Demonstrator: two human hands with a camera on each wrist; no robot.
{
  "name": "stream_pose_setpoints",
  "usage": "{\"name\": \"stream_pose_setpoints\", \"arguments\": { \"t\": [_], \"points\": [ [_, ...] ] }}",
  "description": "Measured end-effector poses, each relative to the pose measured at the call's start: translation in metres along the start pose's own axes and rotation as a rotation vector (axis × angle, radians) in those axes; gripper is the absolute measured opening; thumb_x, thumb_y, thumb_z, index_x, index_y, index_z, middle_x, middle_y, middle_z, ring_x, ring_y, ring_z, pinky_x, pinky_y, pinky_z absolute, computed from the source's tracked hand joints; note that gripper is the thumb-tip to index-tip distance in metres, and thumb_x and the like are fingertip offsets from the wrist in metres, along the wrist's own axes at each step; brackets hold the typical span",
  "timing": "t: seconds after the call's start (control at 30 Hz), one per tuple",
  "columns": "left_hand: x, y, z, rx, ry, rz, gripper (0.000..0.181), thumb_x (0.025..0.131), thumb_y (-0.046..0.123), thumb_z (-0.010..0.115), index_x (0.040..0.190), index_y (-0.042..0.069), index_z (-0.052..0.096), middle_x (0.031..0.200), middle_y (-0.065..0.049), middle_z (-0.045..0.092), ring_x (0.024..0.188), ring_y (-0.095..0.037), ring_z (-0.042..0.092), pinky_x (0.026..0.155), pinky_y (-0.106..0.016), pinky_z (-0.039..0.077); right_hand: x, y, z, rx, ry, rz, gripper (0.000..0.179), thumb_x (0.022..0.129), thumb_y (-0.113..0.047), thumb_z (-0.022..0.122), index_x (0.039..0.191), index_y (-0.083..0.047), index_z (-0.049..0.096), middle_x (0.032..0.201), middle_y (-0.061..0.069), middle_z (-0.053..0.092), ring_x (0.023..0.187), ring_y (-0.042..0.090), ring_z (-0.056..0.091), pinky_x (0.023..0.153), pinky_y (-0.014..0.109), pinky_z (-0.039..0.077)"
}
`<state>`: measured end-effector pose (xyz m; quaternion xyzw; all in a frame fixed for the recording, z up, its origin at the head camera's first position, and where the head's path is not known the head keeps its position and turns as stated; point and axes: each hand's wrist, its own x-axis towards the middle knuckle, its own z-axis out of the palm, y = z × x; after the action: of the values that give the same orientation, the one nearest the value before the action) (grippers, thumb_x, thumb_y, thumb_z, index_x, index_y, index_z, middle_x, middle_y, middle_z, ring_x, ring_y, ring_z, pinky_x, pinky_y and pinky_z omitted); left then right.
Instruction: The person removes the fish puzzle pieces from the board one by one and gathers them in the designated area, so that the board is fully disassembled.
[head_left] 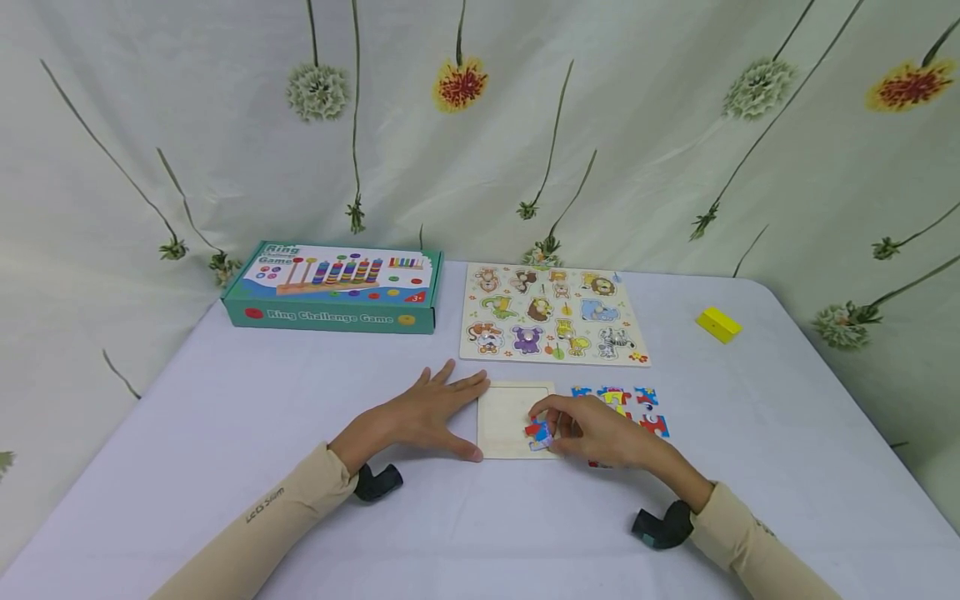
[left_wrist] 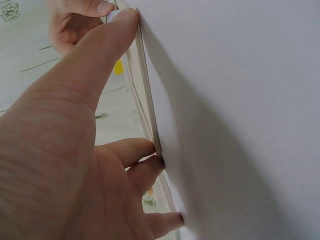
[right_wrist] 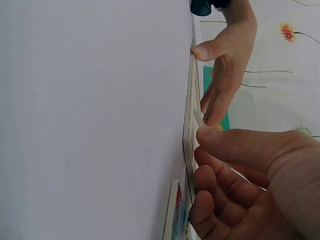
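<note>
A pale wooden puzzle tray (head_left: 504,417) with a raised rim lies on the table in front of me. My left hand (head_left: 431,414) is spread along its left side, thumb at the near corner and fingertips at the far one. Between thumb and fingers my right hand (head_left: 603,429) pinches a blue and red jigsaw piece (head_left: 538,434) over the tray's right part. In the right wrist view the piece (right_wrist: 199,119) shows edge-on, tilted above the tray. More colourful jigsaw pieces (head_left: 654,424) lie right of the tray, partly hidden by my right hand.
Behind the tray lies an animal peg board (head_left: 510,321). A green Ring Challenge Game box (head_left: 330,318) sits at the back left, and a yellow block (head_left: 718,325) at the back right. A flowered cloth (head_left: 637,125) hangs behind the white table (head_left: 480,542).
</note>
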<state>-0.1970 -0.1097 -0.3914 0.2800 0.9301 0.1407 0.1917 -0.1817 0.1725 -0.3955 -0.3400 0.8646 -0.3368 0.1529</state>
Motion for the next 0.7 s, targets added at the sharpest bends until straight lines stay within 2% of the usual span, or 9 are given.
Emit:
{"name": "stream_pose_setpoints", "arguments": {
  "t": [0.23,0.7],
  "points": [
    [0.0012,-0.0005,0.0004,-0.003,0.002,0.004,0.103,0.072,0.065,0.07,0.153,0.023,0.024,0.16,0.009,0.015,0.147,-0.036,-0.005,0.115,-0.058,-0.002,0.0,0.0016,-0.0009,0.021,0.03,-0.026,0.038,0.085,-0.01,0.072,0.121,-0.013,0.06,0.089,-0.006,0.059,0.072,0.008,0.053,0.065,0.022,0.049],
    [-0.0002,0.0005,-0.0004,-0.009,0.0,0.002,0.102,0.072,0.064,0.071,0.153,0.023,0.025,0.16,0.009,0.015,0.147,-0.036,-0.005,0.115,-0.059,-0.002,-0.0005,-0.0008,-0.0027,0.019,0.046,-0.022,0.037,0.086,-0.013,0.072,0.121,-0.016,0.058,0.086,-0.007,0.058,0.067,0.007,0.052,0.061,0.022,0.047]
  ]
}}
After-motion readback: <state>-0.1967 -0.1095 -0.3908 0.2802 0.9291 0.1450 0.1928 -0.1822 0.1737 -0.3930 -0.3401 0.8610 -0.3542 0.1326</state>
